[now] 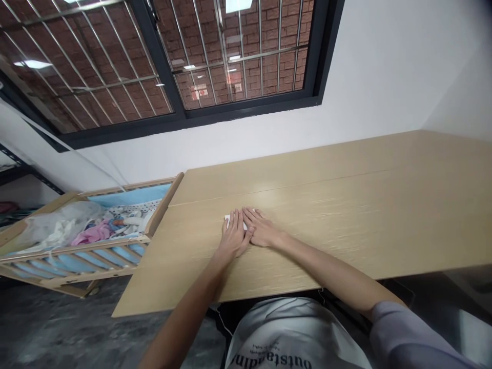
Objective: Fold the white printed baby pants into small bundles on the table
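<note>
White cloth (227, 219) lies partly hidden under the left grip (233, 239).

Left of the left hand (235, 238), well apart from it, stands a wooden crib (159, 216) with a blue lining (134, 196). In it lie a pink cloth (94, 233), a dotted cloth (144, 208) and, farther from the hand, a plastic bag (73, 212); the rest of the heap is too jumbled to tell apart. A white rod (77, 154) slants down towards the crib's far side. At the far left of the hand is a dark shelf (26, 171). Ahead of the hand, a white wall (230, 141) holds a dark-framed window (180, 110), with metal bars (280, 38) and brickwork (290, 25) beyond its glass. Grey floor (49, 328) shows below, left and nearer than the hand.
</note>
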Action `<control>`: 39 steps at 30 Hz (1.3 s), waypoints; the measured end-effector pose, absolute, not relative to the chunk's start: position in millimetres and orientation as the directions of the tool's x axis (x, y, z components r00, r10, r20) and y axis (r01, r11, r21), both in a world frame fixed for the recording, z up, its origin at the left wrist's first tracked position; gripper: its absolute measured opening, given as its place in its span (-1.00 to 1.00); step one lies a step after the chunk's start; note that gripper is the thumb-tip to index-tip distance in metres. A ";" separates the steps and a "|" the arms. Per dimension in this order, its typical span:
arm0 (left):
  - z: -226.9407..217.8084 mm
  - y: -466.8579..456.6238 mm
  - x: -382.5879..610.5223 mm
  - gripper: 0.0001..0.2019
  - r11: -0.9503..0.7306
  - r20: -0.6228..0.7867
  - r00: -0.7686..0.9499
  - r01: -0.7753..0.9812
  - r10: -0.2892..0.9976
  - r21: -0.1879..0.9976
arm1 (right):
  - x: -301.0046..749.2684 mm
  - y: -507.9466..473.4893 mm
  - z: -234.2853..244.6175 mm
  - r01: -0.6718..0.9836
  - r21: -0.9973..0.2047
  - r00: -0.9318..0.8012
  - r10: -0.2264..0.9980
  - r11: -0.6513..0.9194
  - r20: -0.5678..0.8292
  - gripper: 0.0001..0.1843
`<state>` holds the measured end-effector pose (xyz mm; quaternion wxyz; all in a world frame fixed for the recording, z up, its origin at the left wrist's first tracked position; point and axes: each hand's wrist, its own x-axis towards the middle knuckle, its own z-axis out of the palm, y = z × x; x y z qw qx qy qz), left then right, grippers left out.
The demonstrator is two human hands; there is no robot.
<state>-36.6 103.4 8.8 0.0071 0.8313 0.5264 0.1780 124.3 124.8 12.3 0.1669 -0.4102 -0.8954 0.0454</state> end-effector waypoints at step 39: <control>81.4 95.3 -63.1 -0.77 -0.353 0.375 0.155 0.758 0.914 0.548 | 182.1 169.1 90.8 0.236 -0.893 -0.453 0.856 0.383 0.248 -0.40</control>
